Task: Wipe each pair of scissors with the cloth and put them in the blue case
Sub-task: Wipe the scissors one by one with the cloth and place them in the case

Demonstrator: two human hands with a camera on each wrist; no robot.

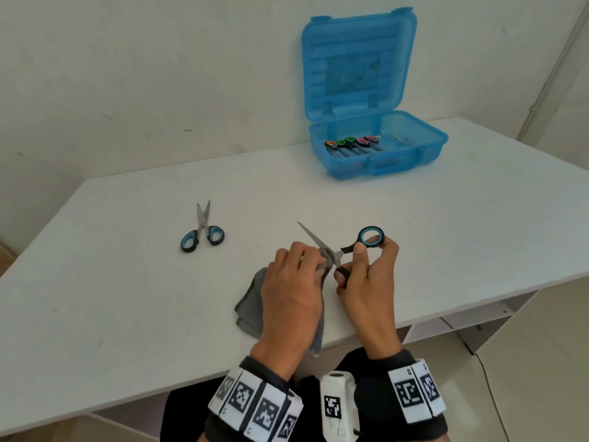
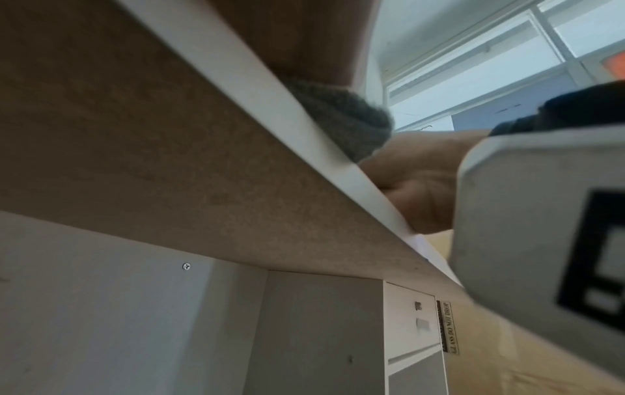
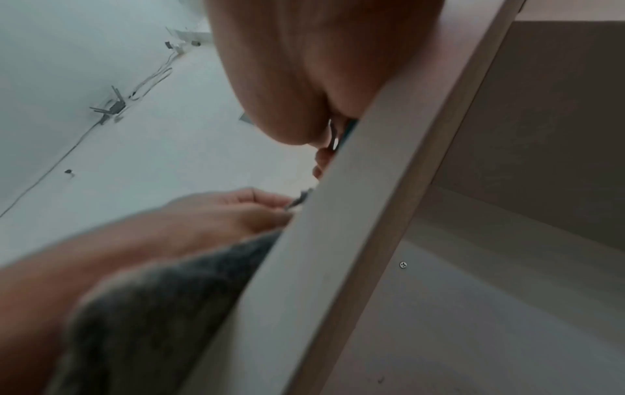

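a white table [image 1: 127, 314] stands against a pale wall [image 1: 127, 74] (scuffed), a window [image 2: 490, 66] behind.

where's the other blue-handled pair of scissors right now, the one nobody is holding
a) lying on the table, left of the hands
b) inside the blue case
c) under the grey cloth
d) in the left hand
a: the spare blue-handled scissors lie flat on the white table, off to the left of the left hand and the grey cloth, well apart from the open blue case at the far right.
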